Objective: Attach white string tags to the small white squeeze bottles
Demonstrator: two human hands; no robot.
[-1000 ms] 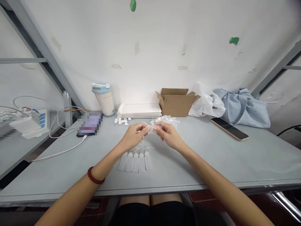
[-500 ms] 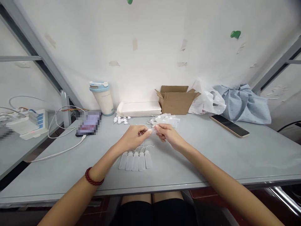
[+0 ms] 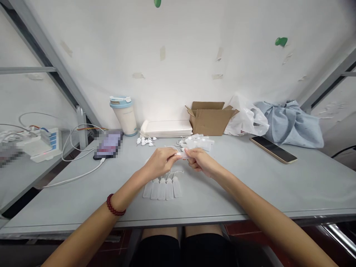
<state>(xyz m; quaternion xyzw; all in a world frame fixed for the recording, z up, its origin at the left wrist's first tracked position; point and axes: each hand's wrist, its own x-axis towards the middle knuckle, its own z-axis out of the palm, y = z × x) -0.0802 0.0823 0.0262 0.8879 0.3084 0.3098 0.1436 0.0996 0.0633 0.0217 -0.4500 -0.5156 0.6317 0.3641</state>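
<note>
Over the middle of the table, my left hand [image 3: 164, 161] and my right hand [image 3: 200, 161] meet, each pinching a small translucent plastic bottle [image 3: 182, 154]. Fingers cover most of it, so how its cap sits cannot be made out. Below them a row of several similar flat bottles [image 3: 162, 189] lies side by side, with thin white strings at their necks. Just behind my right hand is a loose pile of translucent bottles [image 3: 204, 142]. Several small white caps [image 3: 146, 141] are scattered behind my left hand.
A stack of white flat sheets or trays [image 3: 167, 128] stands by the wall, with a cup [image 3: 125, 116] to its left. To its right are an open cardboard box [image 3: 210, 120], a plastic bag [image 3: 244, 118], a blue cloth bag [image 3: 292, 124] and a phone [image 3: 274, 150]. A cabled phone [image 3: 108, 144] lies left.
My fingers have shifted slightly around the small bottle, with both hands still on it. The whole view has moved a little, so everything appears slightly farther right.
</note>
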